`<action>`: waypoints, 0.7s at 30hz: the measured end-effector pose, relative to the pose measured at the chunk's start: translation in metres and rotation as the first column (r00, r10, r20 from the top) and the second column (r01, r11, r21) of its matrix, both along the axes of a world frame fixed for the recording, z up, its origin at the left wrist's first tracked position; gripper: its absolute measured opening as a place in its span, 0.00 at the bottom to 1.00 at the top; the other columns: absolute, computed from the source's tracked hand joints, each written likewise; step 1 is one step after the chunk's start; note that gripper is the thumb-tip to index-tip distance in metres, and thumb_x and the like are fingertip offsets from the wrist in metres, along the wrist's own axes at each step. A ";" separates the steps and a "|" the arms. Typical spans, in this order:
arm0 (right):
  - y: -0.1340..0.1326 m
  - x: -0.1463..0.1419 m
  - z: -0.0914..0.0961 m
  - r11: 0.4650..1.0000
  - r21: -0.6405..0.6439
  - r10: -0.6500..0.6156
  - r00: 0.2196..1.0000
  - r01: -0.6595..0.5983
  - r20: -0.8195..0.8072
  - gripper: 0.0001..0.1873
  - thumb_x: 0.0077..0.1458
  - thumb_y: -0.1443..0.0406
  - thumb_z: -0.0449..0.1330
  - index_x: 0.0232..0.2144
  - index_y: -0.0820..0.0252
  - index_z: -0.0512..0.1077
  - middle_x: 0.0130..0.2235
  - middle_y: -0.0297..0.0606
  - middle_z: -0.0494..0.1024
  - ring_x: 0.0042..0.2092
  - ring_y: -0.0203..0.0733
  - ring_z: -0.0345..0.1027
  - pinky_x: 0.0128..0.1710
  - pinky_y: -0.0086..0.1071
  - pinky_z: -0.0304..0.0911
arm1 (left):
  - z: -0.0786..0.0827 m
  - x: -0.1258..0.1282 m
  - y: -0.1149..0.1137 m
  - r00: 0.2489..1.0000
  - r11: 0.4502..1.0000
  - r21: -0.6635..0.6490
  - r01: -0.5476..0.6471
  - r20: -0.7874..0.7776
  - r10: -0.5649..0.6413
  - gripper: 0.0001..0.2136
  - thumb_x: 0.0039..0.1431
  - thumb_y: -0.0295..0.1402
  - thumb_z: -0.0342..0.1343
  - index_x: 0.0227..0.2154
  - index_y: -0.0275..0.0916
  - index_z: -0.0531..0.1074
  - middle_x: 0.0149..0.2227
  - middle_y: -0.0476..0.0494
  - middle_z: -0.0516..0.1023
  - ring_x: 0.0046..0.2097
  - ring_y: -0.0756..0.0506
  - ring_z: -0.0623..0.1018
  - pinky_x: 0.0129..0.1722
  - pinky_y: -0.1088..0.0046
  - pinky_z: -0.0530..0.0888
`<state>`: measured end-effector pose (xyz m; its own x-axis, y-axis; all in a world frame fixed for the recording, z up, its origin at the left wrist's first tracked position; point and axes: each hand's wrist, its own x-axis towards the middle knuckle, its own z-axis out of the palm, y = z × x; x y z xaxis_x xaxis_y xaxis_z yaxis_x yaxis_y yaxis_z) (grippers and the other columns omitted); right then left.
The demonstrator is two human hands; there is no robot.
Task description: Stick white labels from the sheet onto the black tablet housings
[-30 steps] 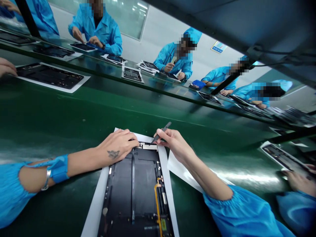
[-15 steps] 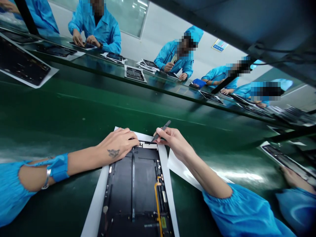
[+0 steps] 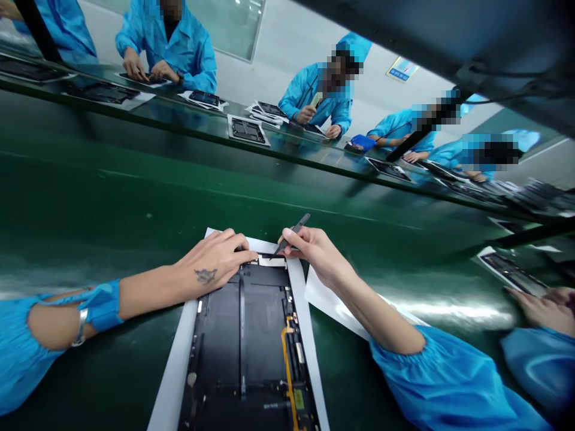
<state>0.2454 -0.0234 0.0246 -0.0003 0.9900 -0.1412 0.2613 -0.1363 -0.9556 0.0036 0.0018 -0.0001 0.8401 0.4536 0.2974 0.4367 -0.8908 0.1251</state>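
Head view shows a flat black open tablet [image 3: 245, 347] with a thin yellow cable [image 3: 287, 365] inside, lying on a white paper sheet [image 3: 173, 377] on a shiny green table [image 3: 112, 209]. The left hand [image 3: 213, 260] rests open with bent fingers on the top end of the tablet, and the right hand [image 3: 314, 254] pinches long black tweezers [image 3: 291, 233], their tips right at that top end by a small white strip [image 3: 272, 261]. Far past the tablet, people in blue coats [image 3: 166, 48] sit with more tablets.
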 end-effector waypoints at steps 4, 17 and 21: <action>-0.001 0.000 -0.005 0.998 0.066 -0.001 0.999 -0.003 0.052 0.26 0.49 0.43 0.63 0.26 0.61 0.72 0.23 0.34 0.72 0.28 0.37 0.66 0.33 0.33 0.63 | 0.000 0.000 0.002 1.000 1.000 0.014 0.015 -0.009 -0.015 0.17 0.65 0.20 0.47 0.50 0.42 0.73 0.46 0.43 0.72 0.42 0.43 0.68 0.38 0.68 0.66; -0.026 -0.016 -0.009 0.857 0.504 -0.057 0.954 -0.105 0.296 0.17 0.63 0.53 0.56 0.31 0.59 0.76 0.35 0.39 0.79 0.36 0.42 0.74 0.33 0.31 0.68 | -0.001 -0.002 0.000 0.999 0.997 0.075 0.024 0.044 -0.028 0.16 0.64 0.21 0.48 0.50 0.40 0.73 0.45 0.42 0.75 0.44 0.43 0.72 0.41 0.65 0.70; -0.027 -0.018 -0.014 0.806 0.560 -0.040 0.926 -0.191 0.374 0.14 0.65 0.57 0.57 0.34 0.59 0.77 0.36 0.40 0.80 0.37 0.42 0.74 0.37 0.33 0.69 | -0.002 -0.002 0.000 0.998 0.996 0.085 0.022 0.052 -0.027 0.15 0.64 0.21 0.48 0.49 0.40 0.73 0.45 0.43 0.75 0.44 0.43 0.72 0.40 0.65 0.71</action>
<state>0.2270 -0.0504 0.0110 -0.1436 0.8816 0.4497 0.5780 0.4435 -0.6850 0.0013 0.0017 -0.0017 0.8328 0.4046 0.3779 0.4093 -0.9096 0.0717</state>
